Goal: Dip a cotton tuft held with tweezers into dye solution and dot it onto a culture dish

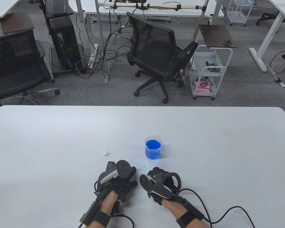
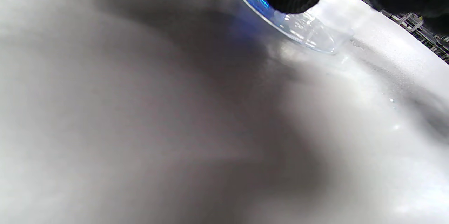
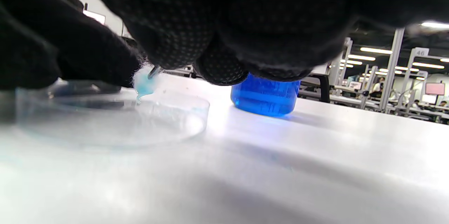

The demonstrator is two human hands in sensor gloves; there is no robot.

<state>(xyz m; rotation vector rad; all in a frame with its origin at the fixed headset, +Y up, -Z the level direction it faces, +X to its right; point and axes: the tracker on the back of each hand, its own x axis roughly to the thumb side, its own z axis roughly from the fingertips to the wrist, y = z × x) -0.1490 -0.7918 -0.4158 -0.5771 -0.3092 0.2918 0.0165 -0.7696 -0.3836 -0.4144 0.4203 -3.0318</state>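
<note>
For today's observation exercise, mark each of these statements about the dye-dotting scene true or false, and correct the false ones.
1. The beaker holds red liquid. False: the liquid is blue.
2. The cotton tuft at the tweezers' tip is tinted blue. True.
3. The culture dish sits beyond the beaker, far from the hands. False: it lies between the left hand and right hand, nearer than the beaker.
4. A small white bit lies on the table left of the beaker. True.
5. The beaker is tipped over. False: it stands upright.

Clear glossy plastic dish (image 3: 112, 122) & beaker (image 1: 153, 147), matt white table (image 1: 61, 133), knit cloth gloves.
</note>
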